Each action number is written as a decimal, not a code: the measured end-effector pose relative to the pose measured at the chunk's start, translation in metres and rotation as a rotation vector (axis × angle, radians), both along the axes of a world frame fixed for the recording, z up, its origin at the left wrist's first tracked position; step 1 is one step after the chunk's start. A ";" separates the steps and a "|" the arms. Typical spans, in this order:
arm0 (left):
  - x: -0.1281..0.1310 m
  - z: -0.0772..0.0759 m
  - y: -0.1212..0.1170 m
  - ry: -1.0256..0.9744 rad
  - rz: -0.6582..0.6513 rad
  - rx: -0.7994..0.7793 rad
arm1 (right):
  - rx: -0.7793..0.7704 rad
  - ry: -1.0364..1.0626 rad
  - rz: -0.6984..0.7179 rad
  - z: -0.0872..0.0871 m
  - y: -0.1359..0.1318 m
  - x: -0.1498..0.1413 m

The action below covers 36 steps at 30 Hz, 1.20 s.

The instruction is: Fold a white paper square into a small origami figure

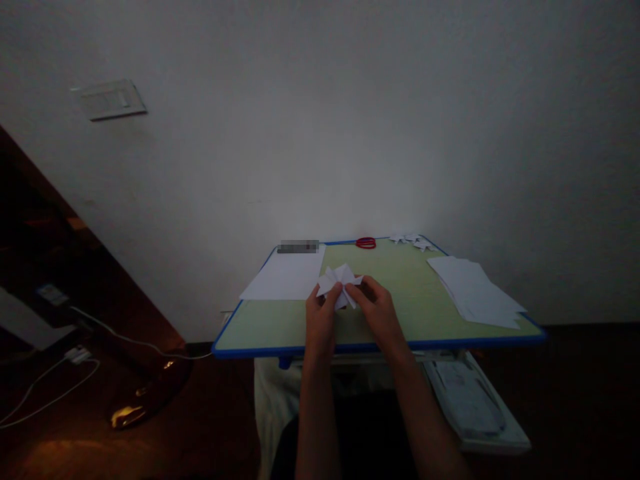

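I have my left hand (321, 310) and right hand (375, 300) on one folded white paper (343, 273), over the middle of the green bench (400, 300). Each grip is pinched on it, thumbs close together. Red-handled scissors (366, 243) lie at the bench's back edge. Little folded paper shapes (423, 245) sit in its back right corner. White paper (285, 280) covers its left side, and more white sheets (470, 293) lie on its right.

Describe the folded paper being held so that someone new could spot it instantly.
Find the pale green, blue-rimmed table. Over its middle, the left hand and right hand pinch a white folded paper with pointed flaps. Unlike the flat paper at left, the sheets at right and the small folded pieces beyond them, it alone is held.
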<state>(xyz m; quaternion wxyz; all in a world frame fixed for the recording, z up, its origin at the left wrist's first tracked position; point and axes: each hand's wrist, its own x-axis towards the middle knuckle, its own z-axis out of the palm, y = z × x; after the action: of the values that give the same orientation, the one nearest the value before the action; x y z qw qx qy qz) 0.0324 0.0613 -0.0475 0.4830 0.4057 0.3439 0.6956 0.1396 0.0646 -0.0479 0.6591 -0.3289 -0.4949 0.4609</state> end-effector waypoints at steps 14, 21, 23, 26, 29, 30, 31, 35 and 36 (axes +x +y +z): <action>-0.001 -0.003 0.000 -0.007 -0.020 0.016 | 0.006 0.010 -0.034 -0.003 0.004 0.001; -0.002 -0.002 0.000 0.056 -0.020 0.046 | 0.008 0.022 -0.058 -0.006 0.006 0.001; -0.002 -0.002 0.000 0.070 -0.002 0.060 | -0.003 0.028 -0.070 -0.007 0.006 0.001; -0.002 -0.001 0.000 0.057 0.023 0.054 | -0.010 0.021 -0.075 -0.007 0.007 0.002; -0.001 -0.002 0.000 0.052 0.007 0.043 | 0.001 0.017 -0.072 -0.006 0.006 0.002; -0.001 -0.002 0.000 0.052 0.001 0.044 | 0.005 0.014 -0.079 -0.005 0.005 0.002; -0.001 -0.002 0.001 0.052 -0.002 0.048 | 0.010 0.007 -0.089 -0.005 0.005 0.002; -0.002 -0.005 0.003 0.048 0.005 0.049 | 0.026 -0.035 -0.126 -0.004 0.005 0.002; -0.003 -0.006 0.004 0.052 0.011 0.047 | 0.027 -0.039 -0.124 -0.003 0.005 0.002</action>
<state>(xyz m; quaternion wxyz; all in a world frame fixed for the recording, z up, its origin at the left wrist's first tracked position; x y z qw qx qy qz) 0.0296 0.0648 -0.0531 0.4603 0.4329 0.3420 0.6955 0.1415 0.0694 -0.0510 0.6810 -0.3592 -0.4925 0.4059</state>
